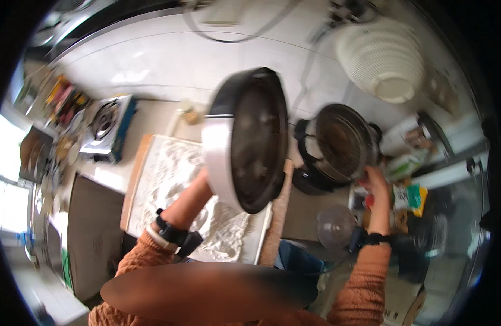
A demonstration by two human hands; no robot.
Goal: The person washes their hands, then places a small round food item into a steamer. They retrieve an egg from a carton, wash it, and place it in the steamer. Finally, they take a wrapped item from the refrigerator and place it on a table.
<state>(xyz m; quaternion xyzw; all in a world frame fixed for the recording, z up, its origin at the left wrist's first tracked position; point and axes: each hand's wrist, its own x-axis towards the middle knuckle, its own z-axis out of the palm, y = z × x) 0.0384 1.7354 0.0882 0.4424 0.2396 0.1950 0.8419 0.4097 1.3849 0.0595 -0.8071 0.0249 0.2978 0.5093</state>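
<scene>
My left hand [203, 183] grips a large round cooker lid [257, 141] and holds it tilted on edge above the counter. The lid's dark underside faces right, its side is silver and black, and it hides most of my fingers. To the right stands a black cooker [341, 142], uncovered, with brown contents too blurred to name. My right hand [376, 187] is at the cooker's near right rim, fingers bent. Blur hides whether it touches the rim or holds anything.
A white tray [265, 228] spread with white, flour-like material lies on a board below the lid. A clear bowl [336, 225] and packets [410, 198] sit near my right wrist. A white colander [383, 60] hangs at upper right; a gas stove [106, 127] stands left.
</scene>
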